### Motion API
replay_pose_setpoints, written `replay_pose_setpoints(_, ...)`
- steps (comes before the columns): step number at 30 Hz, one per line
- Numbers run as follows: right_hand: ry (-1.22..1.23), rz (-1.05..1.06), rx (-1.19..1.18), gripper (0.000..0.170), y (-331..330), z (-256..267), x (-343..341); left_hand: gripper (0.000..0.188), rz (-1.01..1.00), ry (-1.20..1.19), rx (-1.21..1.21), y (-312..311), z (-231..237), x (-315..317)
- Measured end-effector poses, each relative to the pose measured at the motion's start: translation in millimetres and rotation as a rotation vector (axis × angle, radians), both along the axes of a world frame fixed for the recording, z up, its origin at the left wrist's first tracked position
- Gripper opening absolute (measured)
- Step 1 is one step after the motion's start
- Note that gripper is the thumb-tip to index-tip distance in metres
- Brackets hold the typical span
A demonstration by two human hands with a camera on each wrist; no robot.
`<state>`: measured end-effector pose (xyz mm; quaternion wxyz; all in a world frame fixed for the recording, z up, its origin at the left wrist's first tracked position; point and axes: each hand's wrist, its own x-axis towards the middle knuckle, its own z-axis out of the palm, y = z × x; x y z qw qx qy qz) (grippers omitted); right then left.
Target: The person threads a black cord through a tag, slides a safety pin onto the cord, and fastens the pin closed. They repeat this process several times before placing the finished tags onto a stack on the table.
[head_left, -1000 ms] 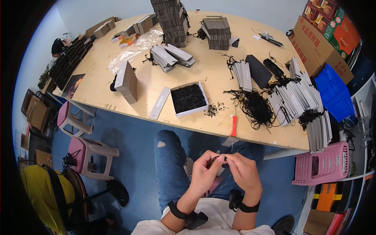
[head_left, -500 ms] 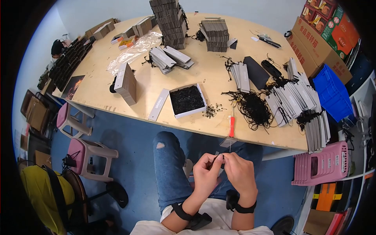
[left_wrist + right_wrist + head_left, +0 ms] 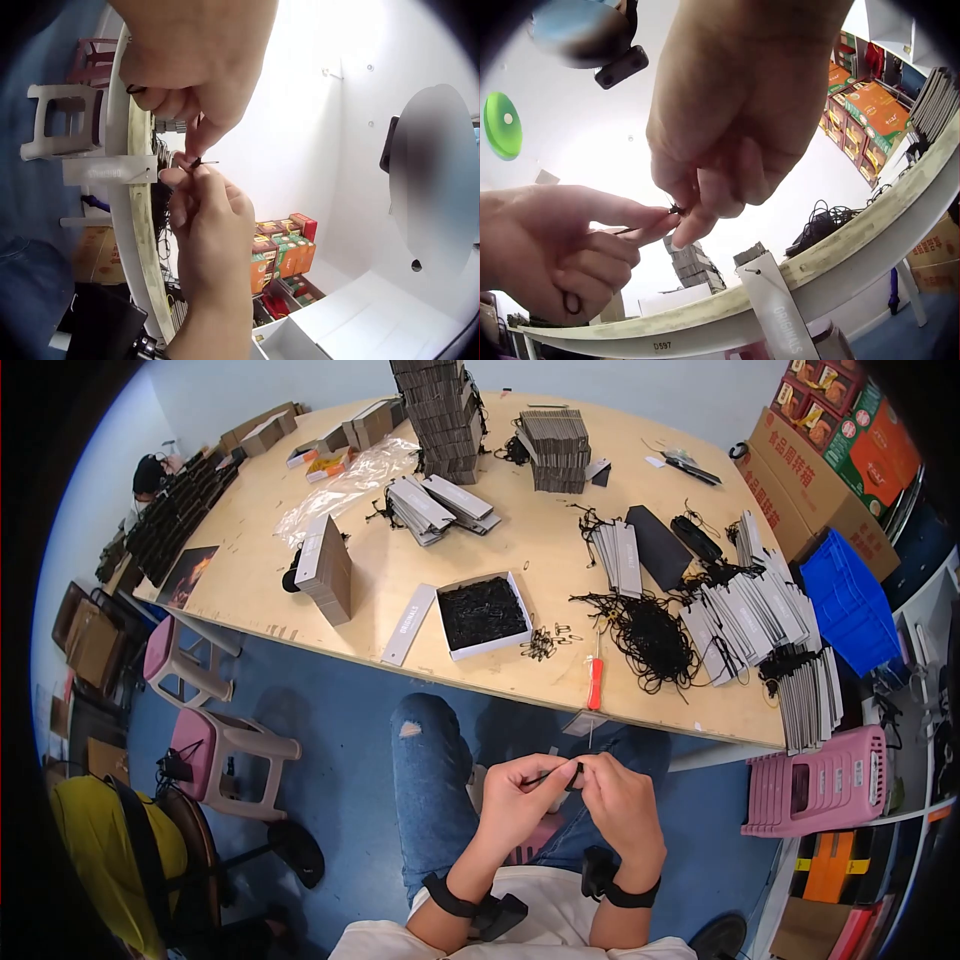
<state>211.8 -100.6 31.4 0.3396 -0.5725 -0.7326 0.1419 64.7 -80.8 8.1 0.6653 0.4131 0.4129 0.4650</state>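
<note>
Both hands are together above the lap, just in front of the table edge. My left hand (image 3: 515,805) pinches a thin black cord (image 3: 627,230) between thumb and forefinger; a small loop of the cord (image 3: 571,302) comes out by its curled lower fingers. Fingertip to fingertip with it, my right hand (image 3: 625,805) pinches a small dark piece (image 3: 676,210) on the cord, like a knot. A thin pin-like end (image 3: 211,162) sticks out there in the left wrist view. The fingers hide most of the piece.
On the table (image 3: 480,678) stand a white box (image 3: 485,615) of black clips, a red-handled tool (image 3: 596,685), a tangle of black cords (image 3: 655,640) and grey tags (image 3: 755,610). One tag (image 3: 776,311) juts past the table edge. Stools (image 3: 235,760) stand left.
Both hands stay together over the lap and shift only slightly. The left hand has turned a little, and a short stretch of cord shows at its fingers. The table things have not moved.
</note>
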Motion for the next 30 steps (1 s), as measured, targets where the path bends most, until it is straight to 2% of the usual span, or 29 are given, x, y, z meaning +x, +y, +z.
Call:
replay_pose_setpoints(3, 0.098, 0.022, -0.048, 0.009, 0, 1, 2, 0.013, -0.043, -0.051, -0.029, 1, -3, -2)
replay_pose_setpoints(10, 0.121, 0.048, -0.088, 0.011, 0, -1, 7, 0.013, -0.067, 0.018, 0.019, 2, 0, -6)
replay_pose_setpoints(15, 0.226, 0.045, -0.155, 0.014, -1, 0, 8, 0.012, -0.099, -0.058, -0.003, 4, 2, -8)
replay_pose_setpoints(22, 0.279, 0.024, -0.161, 0.014, 0, -4, 10, 0.009, -0.062, -0.053, -0.027, 4, 7, -7)
replay_pose_setpoints(30, 0.347, 0.031, -0.136, 0.032, 0, 7, 9, 0.009, -0.059, -0.068, -0.019, 6, 8, -7)
